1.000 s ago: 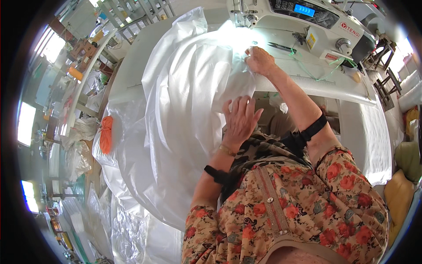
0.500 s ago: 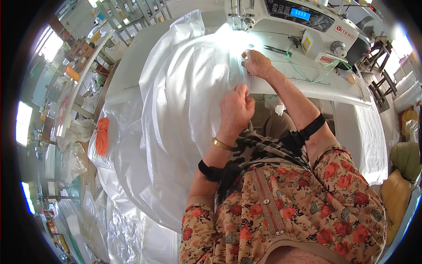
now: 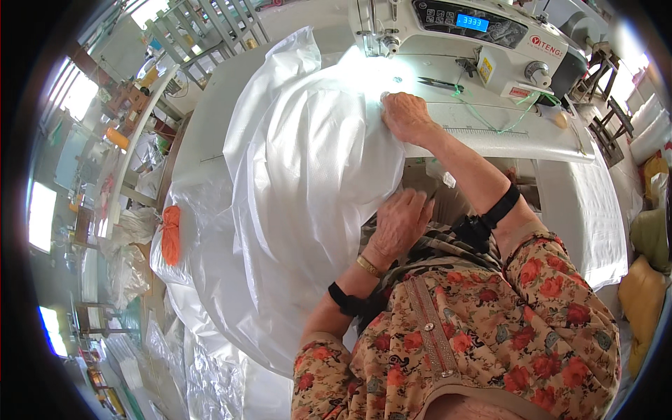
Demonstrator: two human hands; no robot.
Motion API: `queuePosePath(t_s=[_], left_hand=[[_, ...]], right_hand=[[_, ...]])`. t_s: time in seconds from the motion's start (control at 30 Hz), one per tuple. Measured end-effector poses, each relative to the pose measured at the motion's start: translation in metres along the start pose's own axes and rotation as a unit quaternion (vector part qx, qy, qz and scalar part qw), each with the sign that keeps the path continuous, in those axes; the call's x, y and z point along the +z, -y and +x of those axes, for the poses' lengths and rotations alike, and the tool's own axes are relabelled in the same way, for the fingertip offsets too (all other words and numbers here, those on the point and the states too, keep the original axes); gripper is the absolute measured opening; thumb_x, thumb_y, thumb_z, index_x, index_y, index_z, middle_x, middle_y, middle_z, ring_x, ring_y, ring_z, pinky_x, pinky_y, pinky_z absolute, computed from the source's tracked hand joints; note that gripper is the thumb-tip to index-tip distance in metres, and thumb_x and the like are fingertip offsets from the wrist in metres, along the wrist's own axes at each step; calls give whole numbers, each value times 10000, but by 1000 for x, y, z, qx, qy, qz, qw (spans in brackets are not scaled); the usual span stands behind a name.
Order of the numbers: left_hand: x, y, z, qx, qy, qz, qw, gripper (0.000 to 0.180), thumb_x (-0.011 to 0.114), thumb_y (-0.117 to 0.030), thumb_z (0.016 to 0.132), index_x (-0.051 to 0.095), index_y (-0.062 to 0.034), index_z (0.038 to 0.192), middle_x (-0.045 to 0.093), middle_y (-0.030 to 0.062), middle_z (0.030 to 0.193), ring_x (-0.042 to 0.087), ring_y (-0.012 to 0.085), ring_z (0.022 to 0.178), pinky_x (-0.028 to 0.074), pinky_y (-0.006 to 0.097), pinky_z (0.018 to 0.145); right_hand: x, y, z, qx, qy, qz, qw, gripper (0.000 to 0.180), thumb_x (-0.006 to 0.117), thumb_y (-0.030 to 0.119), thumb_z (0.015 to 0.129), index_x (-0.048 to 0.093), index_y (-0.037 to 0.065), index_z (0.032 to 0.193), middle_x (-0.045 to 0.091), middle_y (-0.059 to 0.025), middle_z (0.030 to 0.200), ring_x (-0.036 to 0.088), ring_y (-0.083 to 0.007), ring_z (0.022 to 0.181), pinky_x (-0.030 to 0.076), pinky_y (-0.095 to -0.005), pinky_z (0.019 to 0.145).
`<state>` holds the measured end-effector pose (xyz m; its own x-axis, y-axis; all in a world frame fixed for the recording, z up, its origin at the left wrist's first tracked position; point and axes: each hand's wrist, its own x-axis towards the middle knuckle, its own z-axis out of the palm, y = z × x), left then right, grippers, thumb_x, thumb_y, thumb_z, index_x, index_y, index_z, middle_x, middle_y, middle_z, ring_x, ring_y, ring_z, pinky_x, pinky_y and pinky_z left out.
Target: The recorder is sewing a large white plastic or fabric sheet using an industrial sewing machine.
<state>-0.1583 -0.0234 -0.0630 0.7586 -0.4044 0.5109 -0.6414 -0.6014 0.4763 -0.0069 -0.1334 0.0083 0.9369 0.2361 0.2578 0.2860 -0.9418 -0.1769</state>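
A large white woven plastic sheet (image 3: 301, 161) lies in loose folds over the sewing table and hangs down toward my lap. Its far end runs into the bright glare beneath the head of a white sewing machine (image 3: 483, 42). Just in front of the needle area, my right hand (image 3: 408, 119) pinches the sheet's right edge. Lower down, close to my lap, my left hand (image 3: 400, 222) has its fingers curled at the near edge of the same sheet. The glare hides the needle and presser foot.
Dark thread snips (image 3: 441, 83) and a loose green thread (image 3: 483, 120) lie right of the needle area. An orange twine bundle (image 3: 171, 236) rests at the left. More white sheeting (image 3: 577, 217) hangs at the right. A metal rack (image 3: 203, 31) stands behind.
My left hand has moved down toward my lap, drawing the sheet's near edge with it. My right hand has shifted slightly nearer and right. The view has tilted a little.
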Motion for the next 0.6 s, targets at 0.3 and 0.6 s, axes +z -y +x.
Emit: queuePosePath(t_s=[0.3,0.6], left_hand=[[38,194,-100,-129,-54,179,974,285,545,-206,907,614,0,1091,655,204,999,651,348,857,523,419,726],[-108,128,-154,-107,266,249,925,300,544,-193,907,605,4,1125,656,204,1025,653,359,868,530,415,741]], right_hand=[[4,20,1,-17,21,10,1000,149,542,64,817,611,-4,930,674,-176,894,671,-329,873,535,-422,748],[-8,21,-5,14,12,57,998,153,554,60,791,632,2,909,683,-162,898,678,-312,874,541,-400,764]])
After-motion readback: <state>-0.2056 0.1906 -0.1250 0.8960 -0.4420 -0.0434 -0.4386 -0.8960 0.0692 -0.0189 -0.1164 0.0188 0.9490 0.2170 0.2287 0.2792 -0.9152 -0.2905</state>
